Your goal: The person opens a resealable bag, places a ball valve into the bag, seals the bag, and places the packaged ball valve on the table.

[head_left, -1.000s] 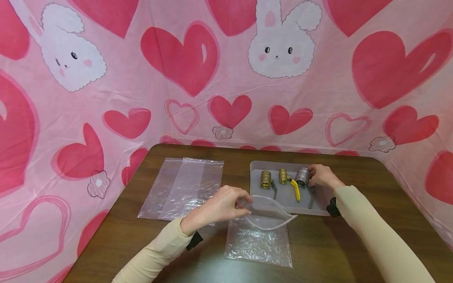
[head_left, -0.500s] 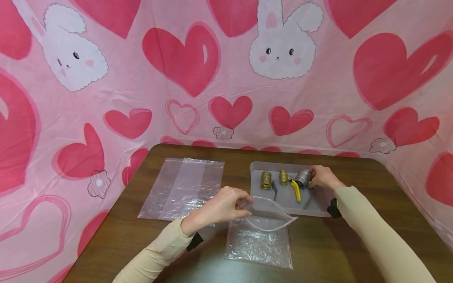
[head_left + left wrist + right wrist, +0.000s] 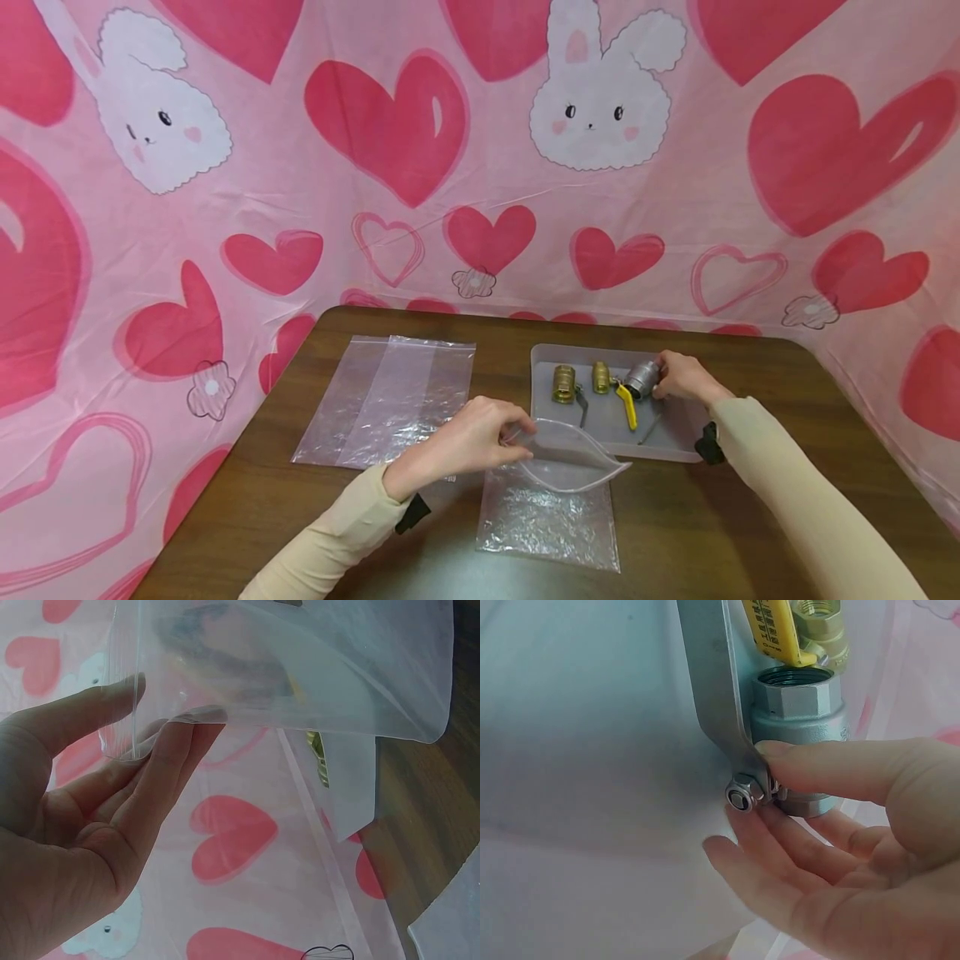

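In the head view my left hand (image 3: 480,433) pinches the rim of a clear zip bag (image 3: 551,517), whose mouth gapes toward the right. The left wrist view shows thumb and fingers on either side of the bag's zip edge (image 3: 124,682). Over the tray's right part, my right hand (image 3: 686,377) holds a silver ball valve (image 3: 642,379) by its stem end. Up close, the thumb lies at the base of the steel lever (image 3: 712,675), with the fingers curled below the valve body (image 3: 799,720).
A grey plastic tray (image 3: 546,417) also bears a large brass valve (image 3: 564,383) and a smaller brass valve (image 3: 601,377) with a yellow lever (image 3: 627,406). Two flat clear bags (image 3: 382,400) lie overlapping on the left of the wooden table (image 3: 720,533).
The silver valve has turned slightly in my right hand, its lever swinging to a more slanted angle. My left hand keeps its hold on the bag.
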A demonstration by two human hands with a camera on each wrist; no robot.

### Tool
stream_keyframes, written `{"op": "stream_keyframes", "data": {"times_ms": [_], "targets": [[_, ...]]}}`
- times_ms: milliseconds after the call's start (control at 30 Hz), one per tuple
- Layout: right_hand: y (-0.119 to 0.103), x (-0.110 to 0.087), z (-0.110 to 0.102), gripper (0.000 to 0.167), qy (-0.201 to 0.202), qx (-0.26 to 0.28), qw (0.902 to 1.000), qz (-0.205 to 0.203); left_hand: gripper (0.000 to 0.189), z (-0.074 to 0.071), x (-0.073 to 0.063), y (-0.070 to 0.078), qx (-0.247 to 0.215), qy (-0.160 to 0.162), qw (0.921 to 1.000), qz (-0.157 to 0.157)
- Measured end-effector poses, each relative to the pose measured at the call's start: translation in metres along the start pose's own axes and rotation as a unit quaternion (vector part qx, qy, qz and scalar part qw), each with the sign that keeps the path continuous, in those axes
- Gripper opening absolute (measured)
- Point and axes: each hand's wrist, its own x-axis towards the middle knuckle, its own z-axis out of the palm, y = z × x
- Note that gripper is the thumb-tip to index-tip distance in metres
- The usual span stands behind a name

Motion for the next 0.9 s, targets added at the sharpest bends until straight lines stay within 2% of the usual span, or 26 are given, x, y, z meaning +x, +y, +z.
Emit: {"op": "stream_keyframes", "data": {"times_ms": [367,600,900], "targets": [[-0.0012,-0.0047,-0.0004,0.044,-0.002,0.045,0.9990,-0.001,0.021,0.0001,-0.0002,-0.0011,-0.008,0.002,1.0000,0.000],[0.0013,-0.0076,-0.0030,0.043,-0.007,0.071,0.9972,-0.023,0.021,-0.0005,-0.0004,-0.0016,-0.006,0.002,1.0000,-0.001],[0.0080,-0.0080,-0.0041,0.055,0.012,0.088,0.9960,-0.013,0.022,-0.0013,-0.0007,-0.0016,-0.013,0.003,0.9999,0.001]]}}
